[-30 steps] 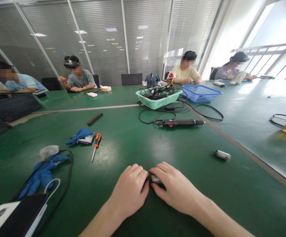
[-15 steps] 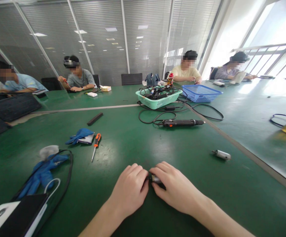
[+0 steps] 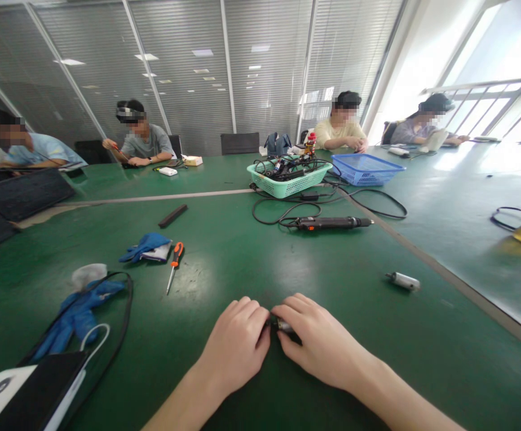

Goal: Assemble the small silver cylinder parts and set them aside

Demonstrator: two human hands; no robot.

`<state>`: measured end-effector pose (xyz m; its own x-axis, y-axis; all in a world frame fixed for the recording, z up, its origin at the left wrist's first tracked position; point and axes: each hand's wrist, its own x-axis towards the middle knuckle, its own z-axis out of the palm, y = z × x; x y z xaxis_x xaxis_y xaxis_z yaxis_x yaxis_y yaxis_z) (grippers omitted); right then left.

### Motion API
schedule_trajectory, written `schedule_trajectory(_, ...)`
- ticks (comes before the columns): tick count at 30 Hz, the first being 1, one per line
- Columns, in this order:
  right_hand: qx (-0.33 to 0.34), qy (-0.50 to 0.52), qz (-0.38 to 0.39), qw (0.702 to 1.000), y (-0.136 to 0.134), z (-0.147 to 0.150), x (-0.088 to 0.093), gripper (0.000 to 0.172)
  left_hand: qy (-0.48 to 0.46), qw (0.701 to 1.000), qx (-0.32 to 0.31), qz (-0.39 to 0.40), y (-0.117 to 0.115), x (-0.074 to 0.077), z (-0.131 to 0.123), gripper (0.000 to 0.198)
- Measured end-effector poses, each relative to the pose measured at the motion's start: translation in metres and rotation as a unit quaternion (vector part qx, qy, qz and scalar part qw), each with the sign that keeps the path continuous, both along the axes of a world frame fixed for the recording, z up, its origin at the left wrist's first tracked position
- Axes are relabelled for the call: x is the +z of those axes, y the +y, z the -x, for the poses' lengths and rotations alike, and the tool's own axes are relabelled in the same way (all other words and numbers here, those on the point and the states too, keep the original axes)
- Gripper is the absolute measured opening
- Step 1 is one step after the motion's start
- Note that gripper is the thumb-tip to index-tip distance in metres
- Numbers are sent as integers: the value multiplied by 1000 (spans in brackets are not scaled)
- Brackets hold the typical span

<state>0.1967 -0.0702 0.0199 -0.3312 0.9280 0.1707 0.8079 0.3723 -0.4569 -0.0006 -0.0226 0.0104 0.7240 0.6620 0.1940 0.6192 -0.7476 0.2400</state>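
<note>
My left hand (image 3: 238,342) and my right hand (image 3: 318,341) rest close together on the green table (image 3: 251,263), near its front edge. Both have curled fingers pinched on a small dark and silver part (image 3: 282,326) that shows only between the fingertips; most of it is hidden. An orange-handled screwdriver (image 3: 173,264) lies to the far left of my left hand. A small silver cylinder (image 3: 403,281) lies to the right of my right hand.
A black electric screwdriver (image 3: 332,223) with its cable lies mid-table, before a teal basket (image 3: 290,178) of cables and a blue basket (image 3: 366,169). Blue gloves (image 3: 146,246), a black strap (image 3: 121,311) and a white-black device (image 3: 22,392) lie left. Several people sit across.
</note>
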Motion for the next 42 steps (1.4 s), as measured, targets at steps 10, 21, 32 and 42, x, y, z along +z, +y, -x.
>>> schedule_trajectory(10, 2, 2, 3, 1000, 0, 0, 1, 21, -4, 1000, -2, 3, 0, -1, 0, 14)
schedule_trajectory(21, -1, 0, 4, 1000, 1, 0, 1, 22, -2, 1000, -8, 2, 0, -1, 0, 14)
schedule_trajectory(32, -2, -6, 1, 1000, 1, 2, -1, 19, -3, 1000, -15, -4, 2, -3, 0, 13)
schedule_trajectory(42, -1, -3, 0, 1000, 0, 2, -1, 24, -8, 1000, -21, -7, 1, -4, 0, 10)
